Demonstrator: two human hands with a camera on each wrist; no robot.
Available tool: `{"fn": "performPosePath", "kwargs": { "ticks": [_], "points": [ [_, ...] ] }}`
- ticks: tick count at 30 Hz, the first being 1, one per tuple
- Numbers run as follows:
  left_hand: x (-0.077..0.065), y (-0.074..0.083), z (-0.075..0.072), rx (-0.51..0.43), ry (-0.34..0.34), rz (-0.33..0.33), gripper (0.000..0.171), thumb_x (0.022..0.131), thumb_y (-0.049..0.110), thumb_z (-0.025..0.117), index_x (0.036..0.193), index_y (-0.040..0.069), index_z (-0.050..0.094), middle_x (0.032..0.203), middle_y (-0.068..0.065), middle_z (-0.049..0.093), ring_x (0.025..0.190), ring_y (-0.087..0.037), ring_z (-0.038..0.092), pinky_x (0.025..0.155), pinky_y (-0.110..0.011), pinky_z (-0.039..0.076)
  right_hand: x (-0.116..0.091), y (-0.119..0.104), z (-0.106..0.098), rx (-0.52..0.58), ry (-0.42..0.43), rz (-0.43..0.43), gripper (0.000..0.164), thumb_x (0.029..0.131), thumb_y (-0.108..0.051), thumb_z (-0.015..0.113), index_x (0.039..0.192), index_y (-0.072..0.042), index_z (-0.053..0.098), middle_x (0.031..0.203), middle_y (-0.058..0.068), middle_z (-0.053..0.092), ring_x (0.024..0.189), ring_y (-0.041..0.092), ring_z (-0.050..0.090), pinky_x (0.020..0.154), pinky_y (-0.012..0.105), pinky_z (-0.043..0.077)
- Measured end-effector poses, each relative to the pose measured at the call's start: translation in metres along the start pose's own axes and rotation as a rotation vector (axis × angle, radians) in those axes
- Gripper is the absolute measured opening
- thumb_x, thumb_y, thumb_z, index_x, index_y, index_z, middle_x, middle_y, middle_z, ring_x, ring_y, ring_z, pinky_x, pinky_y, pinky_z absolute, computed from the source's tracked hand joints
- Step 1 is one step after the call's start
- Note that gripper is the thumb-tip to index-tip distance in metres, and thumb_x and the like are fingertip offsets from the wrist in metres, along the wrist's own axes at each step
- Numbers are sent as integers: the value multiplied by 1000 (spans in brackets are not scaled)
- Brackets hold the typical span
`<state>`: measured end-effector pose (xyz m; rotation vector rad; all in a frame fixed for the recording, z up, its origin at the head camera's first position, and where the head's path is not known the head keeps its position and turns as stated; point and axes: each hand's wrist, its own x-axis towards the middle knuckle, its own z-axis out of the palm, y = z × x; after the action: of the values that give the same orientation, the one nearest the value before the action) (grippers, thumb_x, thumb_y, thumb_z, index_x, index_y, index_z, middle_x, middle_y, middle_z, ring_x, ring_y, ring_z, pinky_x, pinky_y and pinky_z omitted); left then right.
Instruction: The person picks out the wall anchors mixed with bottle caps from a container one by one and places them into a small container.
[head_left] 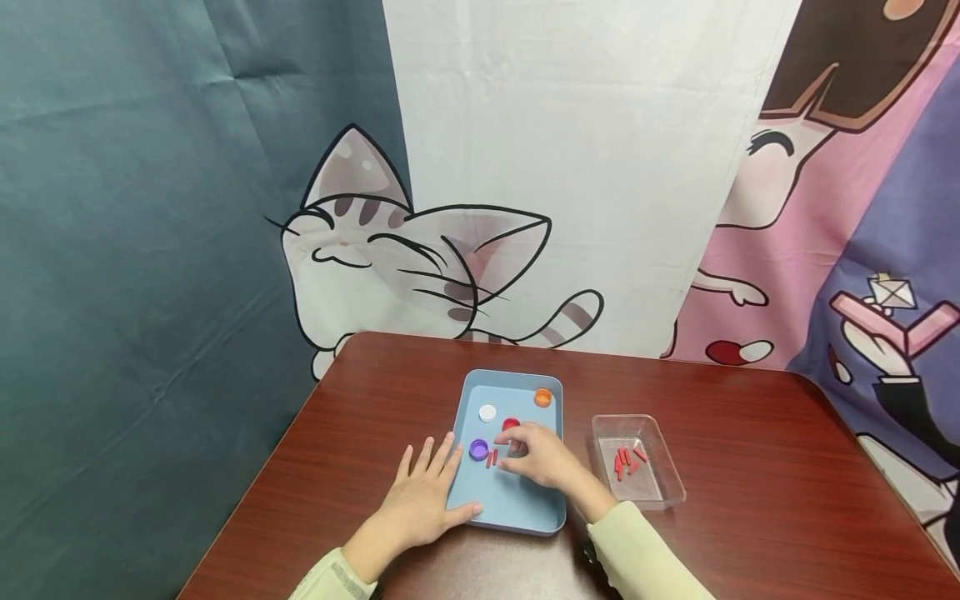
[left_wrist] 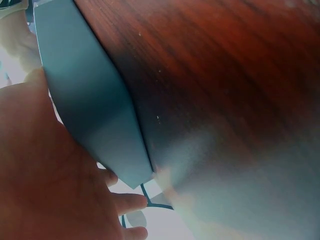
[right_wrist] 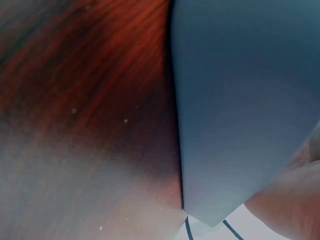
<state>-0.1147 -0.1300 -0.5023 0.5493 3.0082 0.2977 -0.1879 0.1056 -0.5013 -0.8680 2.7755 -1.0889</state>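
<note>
Two red sticks (head_left: pixel 489 460) seen on blue tray (head_left: pixel 517 510), at right hand (head_left: pixel 542 457).
Red cap (head_left: pixel 511 423) partly covered by right hand; tray interior hidden in both wrist views by the outer wall. Thumb and index finger are parted beside the sticks, nothing seen gripped; remaining fingers obscured. Left hand (head_left: pixel 422 502) is spread flat and unclenched along the tray's left edge, thumb laid over the near-left corner. Bare tray floor is left between sticks and near edge; beyond the right edge, a table (head_left: pixel 757 475) strip is shown before the clear box (head_left: pixel 663 486).
</note>
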Motion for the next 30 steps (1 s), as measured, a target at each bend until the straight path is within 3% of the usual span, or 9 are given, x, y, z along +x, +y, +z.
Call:
{"fn": "performPosePath", "kwargs": {
  "ticks": [10, 30],
  "points": [
    [-1, 0, -2, -12, 0, 1, 95, 92, 74, 50, 158, 8, 34, 168, -11, 20, 152, -43, 20, 119, -66, 12, 9, 2, 13, -129, -11, 3, 27, 78, -20, 87, 102, -13, 78, 80, -1, 60, 75, 11, 52, 67, 29, 45],
    [-1, 2, -4, 0, 0, 11, 94, 92, 73, 50, 158, 8, 35, 168, -12, 21, 152, -43, 21, 119, -66, 13, 13, 4, 18, -186, 4, 58, 24, 76, -22, 88, 96, -15, 77, 78, -5, 55, 72, 9, 49, 67, 31, 43]
  ]
}}
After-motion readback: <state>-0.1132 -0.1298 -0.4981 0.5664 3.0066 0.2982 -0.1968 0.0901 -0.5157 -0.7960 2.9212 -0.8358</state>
